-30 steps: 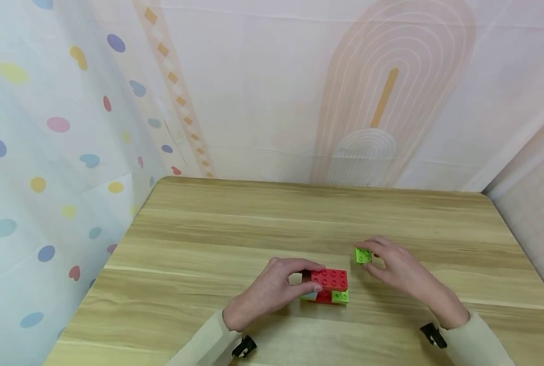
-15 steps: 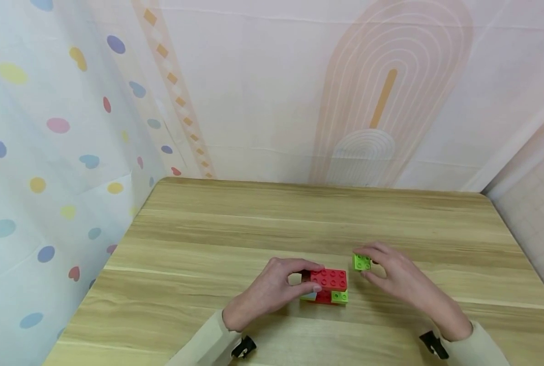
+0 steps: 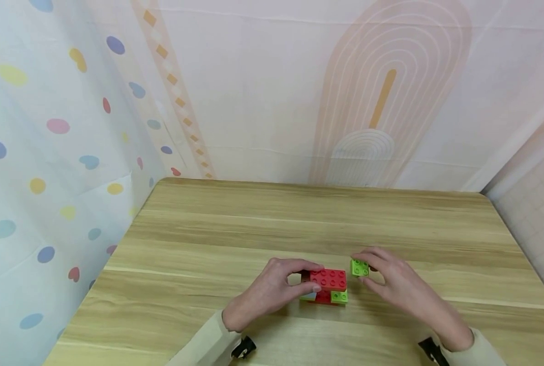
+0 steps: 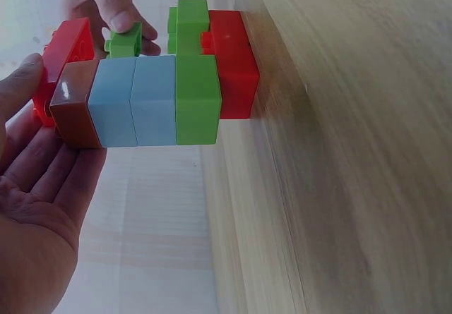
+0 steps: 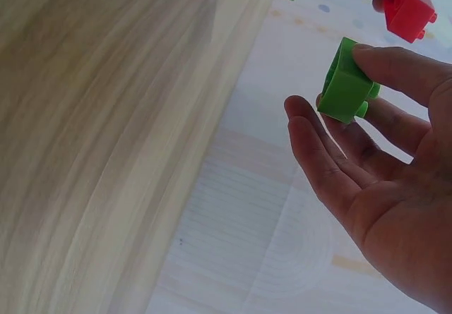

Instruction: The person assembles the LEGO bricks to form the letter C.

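Observation:
A stack of toy building bricks stands on the table, gripped near its top by my left hand, thumb in front and fingers behind. Its top is a red brick jutting out to the right. Beneath that, the left wrist view shows a brown brick, two light blue bricks, a green brick and a red base brick. Another green brick sits on the base's right end, under the overhang. Just right of the stack, my right hand pinches a small green brick, held above the table.
The wooden table reaches back to a patterned curtain. A dotted curtain hangs along the left side. Black straps show at the cuffs of both sleeves.
My right hand has come nearer to me and slightly left with the green brick, closer to the stack. My left hand and the stack have stayed in place.

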Tool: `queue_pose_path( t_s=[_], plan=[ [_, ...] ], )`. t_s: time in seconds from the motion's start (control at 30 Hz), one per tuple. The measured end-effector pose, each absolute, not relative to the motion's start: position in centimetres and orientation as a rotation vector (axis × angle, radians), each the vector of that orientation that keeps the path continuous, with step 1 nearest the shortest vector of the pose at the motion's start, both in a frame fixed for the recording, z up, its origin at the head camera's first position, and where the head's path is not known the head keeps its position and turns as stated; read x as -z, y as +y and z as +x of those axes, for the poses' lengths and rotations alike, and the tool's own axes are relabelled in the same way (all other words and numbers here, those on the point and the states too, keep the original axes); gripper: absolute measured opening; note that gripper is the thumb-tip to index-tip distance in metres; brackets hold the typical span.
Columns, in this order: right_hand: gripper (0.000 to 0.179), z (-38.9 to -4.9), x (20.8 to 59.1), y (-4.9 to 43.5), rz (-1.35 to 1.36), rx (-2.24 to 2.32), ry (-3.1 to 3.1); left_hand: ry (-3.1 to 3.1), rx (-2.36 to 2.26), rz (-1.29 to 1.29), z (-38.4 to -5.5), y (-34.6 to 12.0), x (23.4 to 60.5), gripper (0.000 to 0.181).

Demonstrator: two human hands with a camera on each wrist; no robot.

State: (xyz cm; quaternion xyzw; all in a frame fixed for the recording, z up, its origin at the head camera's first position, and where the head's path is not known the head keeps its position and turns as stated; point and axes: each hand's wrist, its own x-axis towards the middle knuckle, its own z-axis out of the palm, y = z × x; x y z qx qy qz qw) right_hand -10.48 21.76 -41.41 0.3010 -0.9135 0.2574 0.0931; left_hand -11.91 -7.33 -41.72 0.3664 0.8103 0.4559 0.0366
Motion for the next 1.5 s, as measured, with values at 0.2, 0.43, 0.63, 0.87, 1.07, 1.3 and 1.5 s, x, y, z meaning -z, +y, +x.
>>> queue_pose_path(
  t_s=[0.2,0.43,0.63,0.87,1.07,1.3,1.5],
  plan=[
    [0.049,-9.9,41.2,21.4,0.908,-0.791,-2.693,2.486,-1.402,1.136,-11.9,-7.4,41.8,0.032],
    [0.052,-9.5,41.2,21.0,0.973,-0.790,-2.617,2.496,-1.394,1.133,-11.9,-7.3,41.8,0.033],
    [0.052,-8.9,41.1,20.7,0.908,-0.823,-2.692,2.507,-1.386,1.120,-11.9,-7.3,41.7,0.032],
    [0.044,-8.6,41.2,20.2,0.870,-0.916,-2.744,2.501,-1.388,1.104,-11.9,-7.3,41.7,0.033],
    [0.043,-8.6,41.3,20.0,0.870,-0.941,-2.750,2.499,-1.394,1.108,-11.9,-7.3,41.8,0.032],
    [0.041,-8.6,41.6,19.7,0.880,-1.005,-2.792,2.509,-1.395,1.122,-11.9,-7.3,41.7,0.032],
    [0.039,-8.6,41.8,19.4,0.867,-1.031,-2.784,2.509,-1.391,1.115,-11.9,-7.3,41.7,0.032]
  ],
)
